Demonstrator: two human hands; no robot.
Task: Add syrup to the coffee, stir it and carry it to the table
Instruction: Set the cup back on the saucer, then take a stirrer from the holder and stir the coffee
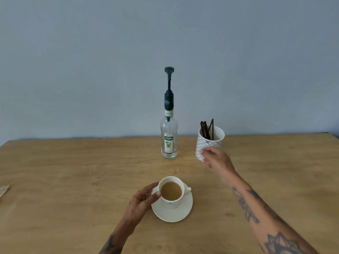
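Wooden table [73, 171], white cup [171, 192] of milky coffee on saucer [174, 213]

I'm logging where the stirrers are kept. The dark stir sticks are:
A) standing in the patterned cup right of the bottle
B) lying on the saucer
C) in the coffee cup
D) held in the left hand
A: the stir sticks stand upright in the patterned cup, right of the syrup bottle.

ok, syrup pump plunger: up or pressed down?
Up. The syrup bottle stands upright with its pump plunger fully extended; neither hand touches it.
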